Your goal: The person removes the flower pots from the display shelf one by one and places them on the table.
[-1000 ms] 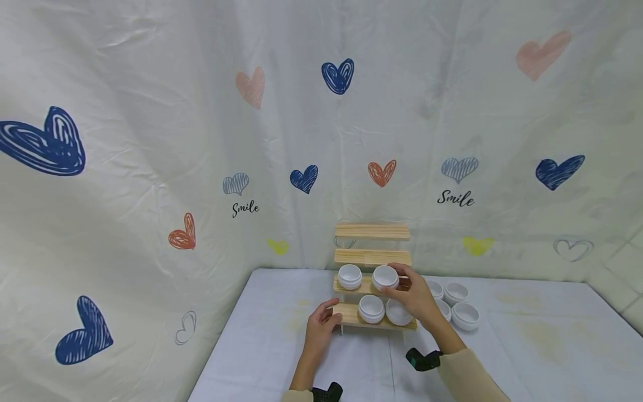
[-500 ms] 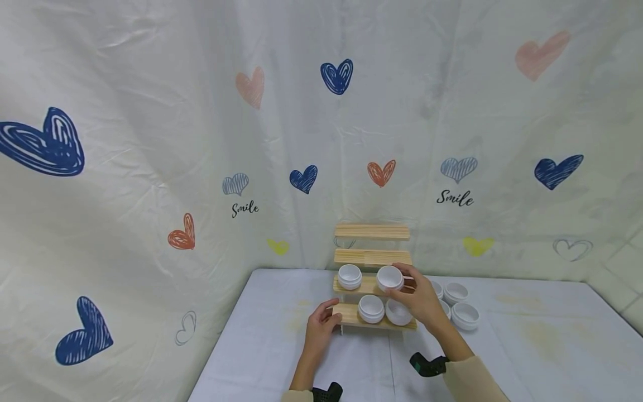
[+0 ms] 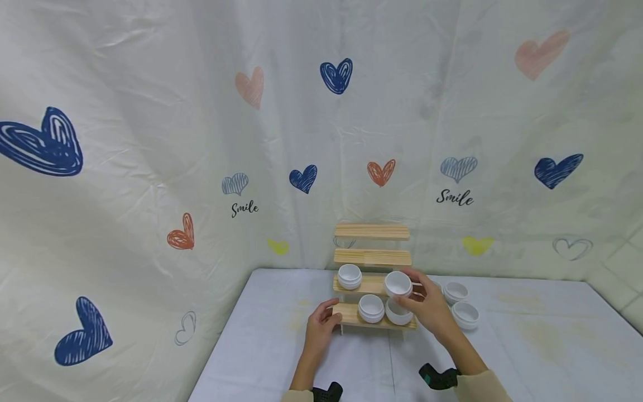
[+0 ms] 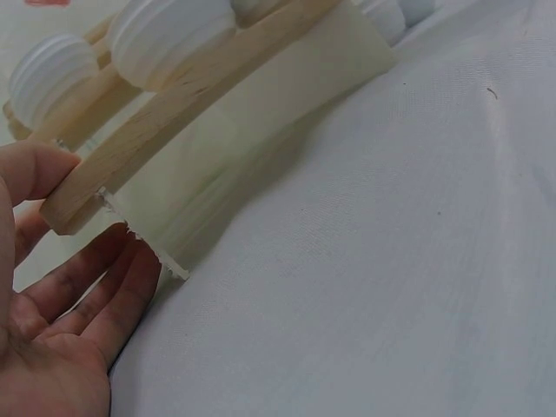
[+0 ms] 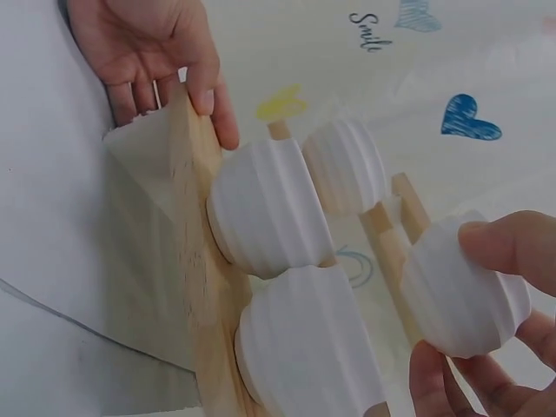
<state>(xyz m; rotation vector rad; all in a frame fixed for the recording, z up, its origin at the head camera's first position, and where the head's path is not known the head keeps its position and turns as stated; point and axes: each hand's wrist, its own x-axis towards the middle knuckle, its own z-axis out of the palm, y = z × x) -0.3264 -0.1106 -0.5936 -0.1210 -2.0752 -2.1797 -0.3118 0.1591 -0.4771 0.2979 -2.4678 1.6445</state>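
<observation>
A stepped wooden display rack [image 3: 346, 312] stands on the table. My left hand [image 3: 318, 329] grips the left end of its lowest shelf; in the left wrist view the thumb and fingers [image 4: 104, 287] are around that corner. My right hand [image 3: 427, 304] pinches a white ribbed bowl [image 3: 398, 283] at the right end of the second shelf, thumb on one side and fingers on the other [image 5: 465, 287]. Whether its base touches the shelf I cannot tell. Another bowl [image 3: 349, 276] sits at that shelf's left. Two more bowls [image 3: 371, 309] [image 3: 399, 312] stand side by side on the lowest shelf.
Right of the rack, more white bowls [image 3: 465, 315] stand on the white tablecloth [image 3: 527, 346], partly hidden by my right hand. The two upper shelves [image 3: 373, 257] hold nothing. A white curtain with printed hearts [image 3: 303, 179] hangs close behind the rack.
My right hand has moved the pinched bowl rightward and slightly toward me, from the middle of the second shelf to its right end. My left hand has stayed on the rack.
</observation>
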